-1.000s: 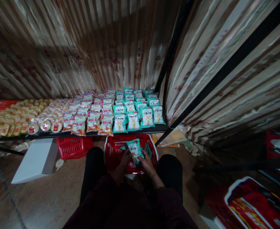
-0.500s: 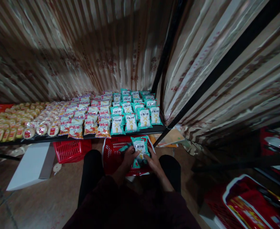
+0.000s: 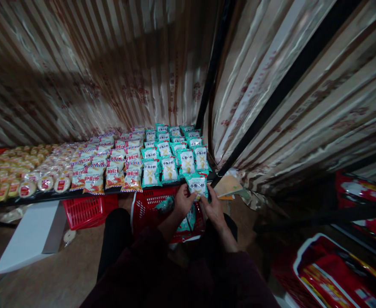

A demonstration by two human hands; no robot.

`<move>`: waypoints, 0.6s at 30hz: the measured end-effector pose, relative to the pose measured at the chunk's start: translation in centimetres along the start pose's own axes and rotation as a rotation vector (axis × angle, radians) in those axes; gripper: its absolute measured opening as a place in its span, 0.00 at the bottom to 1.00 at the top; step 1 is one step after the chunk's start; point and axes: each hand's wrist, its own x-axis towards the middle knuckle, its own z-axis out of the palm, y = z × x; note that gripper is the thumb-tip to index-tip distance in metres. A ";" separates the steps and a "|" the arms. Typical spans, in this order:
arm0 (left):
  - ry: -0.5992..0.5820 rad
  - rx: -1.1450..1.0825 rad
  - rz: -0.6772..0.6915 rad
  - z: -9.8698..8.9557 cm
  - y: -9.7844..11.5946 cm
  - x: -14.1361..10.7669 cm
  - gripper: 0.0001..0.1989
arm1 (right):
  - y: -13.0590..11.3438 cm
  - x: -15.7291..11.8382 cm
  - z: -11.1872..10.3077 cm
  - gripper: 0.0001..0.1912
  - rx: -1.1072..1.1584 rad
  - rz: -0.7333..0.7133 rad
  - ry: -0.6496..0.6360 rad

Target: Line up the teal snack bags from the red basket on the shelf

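Note:
Between my left hand (image 3: 184, 200) and my right hand (image 3: 214, 209) is a teal and white snack bag (image 3: 197, 185), held upright by its sides, just in front of the shelf edge. Fingers of both hands are closed on it. Below them, a red basket (image 3: 145, 222) between my knees holds several more teal bags (image 3: 191, 217). On the black shelf (image 3: 103, 192) stand rows of teal and white bags (image 3: 169, 169), with red, white and blue striped snack bags (image 3: 113, 173) left of them.
Round wrapped pieces (image 3: 45, 183) and yellow packets (image 3: 2, 191) fill the shelf's left. Below stand a second red basket (image 3: 85, 212) and a white box (image 3: 26, 233). Black poles (image 3: 248, 143) slope before the curtain. A basket with red packages (image 3: 330, 273) is at lower right.
Both hands have raised the teal bag from over the basket toward the shelf's front edge. The view has shifted slightly, so the shelf appears farther left and lower.

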 end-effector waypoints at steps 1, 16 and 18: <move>0.010 0.027 0.022 0.4 0.3 0.4 0.18 | -0.1 0.4 -0.1 0.30 -0.027 -0.021 0.022; 0.120 0.543 0.034 4.7 5.3 4.7 0.19 | -1.5 4.4 0.4 0.26 -0.401 -0.136 0.272; 0.129 0.570 0.030 5.0 5.5 5.1 0.20 | -1.4 4.7 0.6 0.27 -0.405 -0.130 0.254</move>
